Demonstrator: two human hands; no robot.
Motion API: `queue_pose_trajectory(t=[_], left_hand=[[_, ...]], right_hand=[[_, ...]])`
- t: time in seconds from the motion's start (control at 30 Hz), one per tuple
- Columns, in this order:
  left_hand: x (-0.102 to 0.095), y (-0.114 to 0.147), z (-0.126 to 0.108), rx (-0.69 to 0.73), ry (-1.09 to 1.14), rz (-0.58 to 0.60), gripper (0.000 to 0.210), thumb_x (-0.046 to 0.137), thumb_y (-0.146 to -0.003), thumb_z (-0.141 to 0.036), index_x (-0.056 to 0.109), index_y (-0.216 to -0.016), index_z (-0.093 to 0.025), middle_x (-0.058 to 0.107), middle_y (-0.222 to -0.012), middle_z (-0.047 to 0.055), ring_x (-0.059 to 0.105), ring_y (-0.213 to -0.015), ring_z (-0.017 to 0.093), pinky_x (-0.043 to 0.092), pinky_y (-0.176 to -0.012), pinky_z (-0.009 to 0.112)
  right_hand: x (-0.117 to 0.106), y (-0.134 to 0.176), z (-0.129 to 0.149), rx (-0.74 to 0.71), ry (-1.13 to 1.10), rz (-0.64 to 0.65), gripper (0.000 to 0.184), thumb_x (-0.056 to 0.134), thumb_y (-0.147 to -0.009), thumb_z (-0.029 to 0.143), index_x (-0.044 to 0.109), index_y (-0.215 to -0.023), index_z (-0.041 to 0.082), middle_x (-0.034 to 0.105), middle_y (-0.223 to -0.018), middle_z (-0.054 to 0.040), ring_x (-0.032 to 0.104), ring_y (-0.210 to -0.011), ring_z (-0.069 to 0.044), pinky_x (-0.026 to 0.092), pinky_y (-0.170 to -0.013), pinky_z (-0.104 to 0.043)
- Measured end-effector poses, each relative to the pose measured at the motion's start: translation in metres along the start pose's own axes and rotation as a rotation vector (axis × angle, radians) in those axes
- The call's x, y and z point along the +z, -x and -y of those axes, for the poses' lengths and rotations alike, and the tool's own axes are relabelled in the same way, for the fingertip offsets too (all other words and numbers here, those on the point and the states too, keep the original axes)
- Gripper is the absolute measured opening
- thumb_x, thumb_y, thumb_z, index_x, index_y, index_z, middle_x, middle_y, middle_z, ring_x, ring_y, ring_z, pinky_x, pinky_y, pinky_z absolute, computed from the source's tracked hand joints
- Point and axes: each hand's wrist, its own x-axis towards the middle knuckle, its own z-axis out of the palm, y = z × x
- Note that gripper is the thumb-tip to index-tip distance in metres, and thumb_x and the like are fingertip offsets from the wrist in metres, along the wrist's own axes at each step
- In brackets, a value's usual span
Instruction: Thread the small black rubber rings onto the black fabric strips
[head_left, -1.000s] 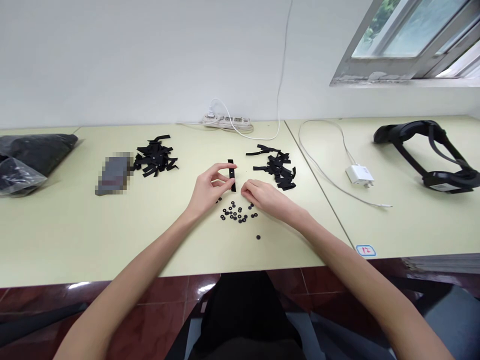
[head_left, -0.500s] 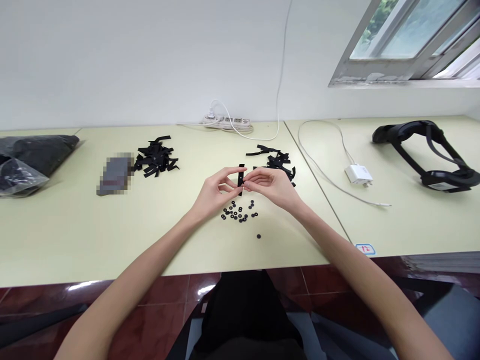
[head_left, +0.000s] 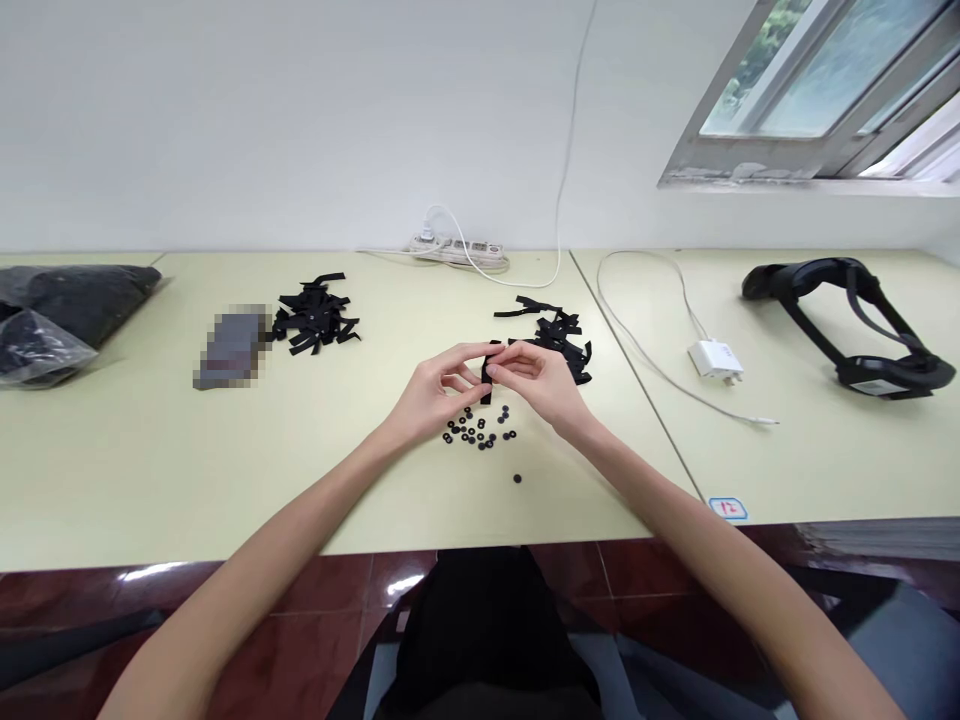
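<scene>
Between both hands stands a short black fabric strip [head_left: 486, 392], held upright above the table. My left hand [head_left: 442, 388] is closed on the strip's left side, thumb low and index finger high. My right hand [head_left: 538, 380] pinches it from the right; its fingertips hide the strip's middle, so any small part there cannot be made out. Just below the hands lie several small round black pieces [head_left: 481, 436] with holes or pale centres, and one black disc [head_left: 517, 479] sits apart nearer the front edge.
Black strips are heaped at left [head_left: 315, 318] and behind my right hand [head_left: 559, 330]. A pixelated grey object [head_left: 232, 345] and a dark plastic bag [head_left: 82, 310] lie further left. A power strip [head_left: 457, 250], a white charger [head_left: 715, 360] with cable and a black headset [head_left: 847, 330] are also on the table.
The strip has shifted slightly right and toward me. My right fingers have moved up along it and now cover more of its upper part. The view has tilted slightly.
</scene>
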Motion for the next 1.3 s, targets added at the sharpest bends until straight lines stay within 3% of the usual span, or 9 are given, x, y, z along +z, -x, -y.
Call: queue_pose_trajectory(t=[0.27,0.4,0.47,0.6,0.73,0.97,1.07,1.17,1.3], left_hand=[[0.002,0.001,0.001,0.038,-0.013,0.016,0.044,0.077,-0.102,-0.028,0.077,-0.146,-0.033,0.074,-0.15,0.009,0.076,-0.089,0.015,0.068,-0.076,0.029],[0.002,0.0,-0.001,0.065,-0.026,-0.033,0.054,0.076,-0.104,-0.032,0.065,-0.157,-0.035,0.071,-0.155,0.01,0.077,-0.097,0.015,0.068,-0.081,0.028],[0.001,-0.001,0.0,0.114,-0.097,-0.108,0.046,0.077,-0.104,-0.033,0.068,-0.149,-0.033,0.071,-0.151,0.009,0.076,-0.104,0.017,0.066,-0.083,0.028],[-0.003,-0.003,0.005,0.186,-0.244,-0.167,0.01,0.077,-0.105,-0.032,0.079,-0.111,-0.025,0.077,-0.117,0.006,0.071,-0.102,0.017,0.063,-0.083,0.029],[-0.005,-0.003,0.006,0.191,-0.235,-0.142,0.009,0.077,-0.105,-0.03,0.079,-0.111,-0.024,0.077,-0.112,0.005,0.071,-0.101,0.018,0.062,-0.08,0.03],[-0.007,-0.004,0.004,0.158,-0.278,-0.126,0.008,0.076,-0.103,-0.031,0.078,-0.105,-0.023,0.077,-0.107,0.005,0.072,-0.098,0.019,0.062,-0.077,0.03],[-0.009,-0.005,0.004,0.144,-0.292,-0.135,0.005,0.075,-0.102,-0.028,0.077,-0.103,-0.024,0.076,-0.107,0.004,0.071,-0.098,0.018,0.062,-0.077,0.029],[-0.012,-0.006,0.007,0.141,-0.302,-0.154,0.003,0.076,-0.102,-0.026,0.078,-0.102,-0.024,0.076,-0.108,0.004,0.071,-0.099,0.018,0.063,-0.078,0.029],[-0.015,-0.006,0.011,0.25,-0.334,-0.175,0.005,0.075,-0.104,-0.024,0.08,-0.106,-0.025,0.072,-0.112,0.005,0.072,-0.102,0.018,0.064,-0.077,0.028]], right_hand=[[-0.001,-0.001,-0.002,-0.003,-0.008,0.005,0.029,0.092,-0.087,0.048,0.079,-0.1,0.026,0.082,-0.098,-0.0039,0.081,-0.103,-0.026,0.065,-0.107,-0.049],[-0.001,0.0,0.001,-0.075,0.023,-0.029,0.027,0.091,-0.089,0.049,0.079,-0.097,0.026,0.082,-0.1,-0.0041,0.081,-0.098,-0.025,0.066,-0.104,-0.049],[-0.001,0.001,0.003,-0.109,0.048,-0.034,0.028,0.091,-0.09,0.051,0.08,-0.097,0.026,0.082,-0.103,-0.0045,0.08,-0.099,-0.025,0.066,-0.104,-0.049],[-0.002,0.002,0.004,-0.148,0.115,-0.024,0.024,0.091,-0.092,0.049,0.083,-0.096,0.027,0.082,-0.103,-0.0043,0.079,-0.098,-0.025,0.068,-0.101,-0.048],[-0.003,0.005,0.003,-0.203,0.205,-0.024,0.011,0.083,-0.099,0.039,0.085,-0.1,0.028,0.083,-0.104,-0.0042,0.079,-0.098,-0.023,0.068,-0.101,-0.048],[-0.006,0.004,0.004,-0.187,0.247,0.019,0.012,0.081,-0.098,0.038,0.085,-0.102,0.027,0.084,-0.105,-0.0049,0.081,-0.1,-0.025,0.067,-0.101,-0.047],[-0.012,0.002,0.006,-0.127,0.332,0.115,0.013,0.079,-0.098,0.037,0.083,-0.103,0.026,0.084,-0.104,-0.0049,0.08,-0.097,-0.024,0.066,-0.097,-0.045],[-0.016,0.003,0.008,-0.097,0.493,0.333,0.012,0.075,-0.1,0.034,0.083,-0.098,0.026,0.083,-0.102,-0.0046,0.077,-0.094,-0.023,0.063,-0.094,-0.042],[-0.013,0.008,0.009,-0.088,0.634,0.533,0.013,0.071,-0.101,0.03,0.083,-0.099,0.025,0.081,-0.109,-0.006,0.075,-0.099,-0.024,0.058,-0.092,-0.04]])
